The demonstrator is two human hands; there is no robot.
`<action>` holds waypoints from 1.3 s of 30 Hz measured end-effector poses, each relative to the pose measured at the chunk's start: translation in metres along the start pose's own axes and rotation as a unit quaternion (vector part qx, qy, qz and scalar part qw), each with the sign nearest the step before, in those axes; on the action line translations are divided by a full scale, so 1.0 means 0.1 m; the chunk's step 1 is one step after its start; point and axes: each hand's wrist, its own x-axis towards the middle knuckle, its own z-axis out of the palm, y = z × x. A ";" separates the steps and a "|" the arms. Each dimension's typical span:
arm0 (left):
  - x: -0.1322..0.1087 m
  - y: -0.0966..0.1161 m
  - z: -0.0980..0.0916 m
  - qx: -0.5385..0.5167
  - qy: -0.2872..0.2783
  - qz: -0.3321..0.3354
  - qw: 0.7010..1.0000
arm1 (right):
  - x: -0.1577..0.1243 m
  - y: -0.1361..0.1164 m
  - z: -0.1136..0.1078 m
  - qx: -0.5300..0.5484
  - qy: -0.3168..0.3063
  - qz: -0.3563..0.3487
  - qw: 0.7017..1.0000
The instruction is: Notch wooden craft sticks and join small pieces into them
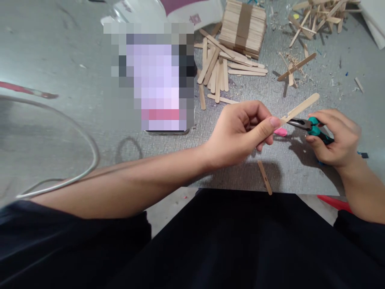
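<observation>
Between the thumb and fingers of my left hand [245, 124] is a wooden craft stick [302, 107], tilted up to the right. A ragged notch shows in its edge, close to my thumb. My right hand [339, 136] is wrapped round a pair of pliers [314, 127] with teal and black handles. The metal jaws point left and lie at the stick's notched edge; whether they grip the wood I cannot tell. Below, near the table's front edge, lies another craft stick [265, 178] with a small slot in it. Something pink [281, 132] shows beside my left fingertips.
A banded bundle of craft sticks [243, 28] stands at the back, with loose sticks [215, 68] before it. Crossed sticks [296, 69] and wood scraps lie at the back right. A pixelated area covers a phone-like object [165, 131]. A pale cable [93, 140] loops at left.
</observation>
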 end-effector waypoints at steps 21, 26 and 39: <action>0.06 -0.04 -0.07 0.050 -0.017 0.037 0.998 | -0.02 0.03 -0.02 0.025 -0.001 -0.026 0.999; 0.05 -0.06 -0.06 0.053 -0.035 0.044 0.997 | -0.01 0.02 -0.02 0.013 0.000 -0.045 0.999; 0.03 -0.13 -0.07 0.059 -0.083 0.105 0.989 | 0.00 -0.02 0.00 0.003 0.031 -0.061 0.998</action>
